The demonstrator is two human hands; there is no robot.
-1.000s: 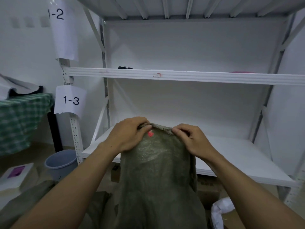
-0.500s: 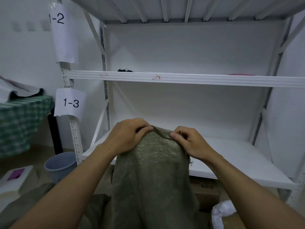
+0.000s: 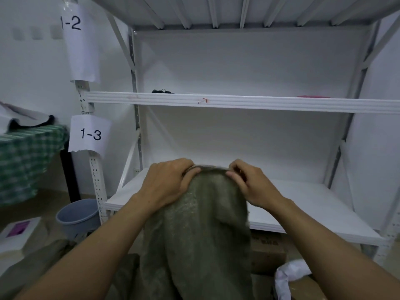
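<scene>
- The olive-green woven fabric sack (image 3: 201,230) hangs by its top edge just in front of the lower white shelf board (image 3: 303,204) of the metal rack. Its body drops below the board's front edge.
- The left hand (image 3: 171,182) and the right hand (image 3: 254,187) each have their grip clamped on that top edge. The fingers curl over it and the thumbs sit on the near side, with a short stretch of edge between the hands.
- A second ago a small red mark showed near the sack's top edge; it is now out of sight. The creased edge now reads as a smooth, rounded hump. Both hands sit at about the same spot before the board.
- I judge that the fingers have rolled or worked the edge over, probably to find or spread the mouth. The sack does not look open yet.
- The fingertips on the far side of the edge are hidden, so I cannot tell whether they are inside the mouth.
- The sack's bottom is cut off by the frame.
- Below the board, a brown cardboard box (image 3: 268,254) is partly covered by the sack, and its print is unreadable.
- On the shelf above the board, a small black item (image 3: 161,91) and a flat pink thing (image 3: 312,96) are too small to identify.
</scene>
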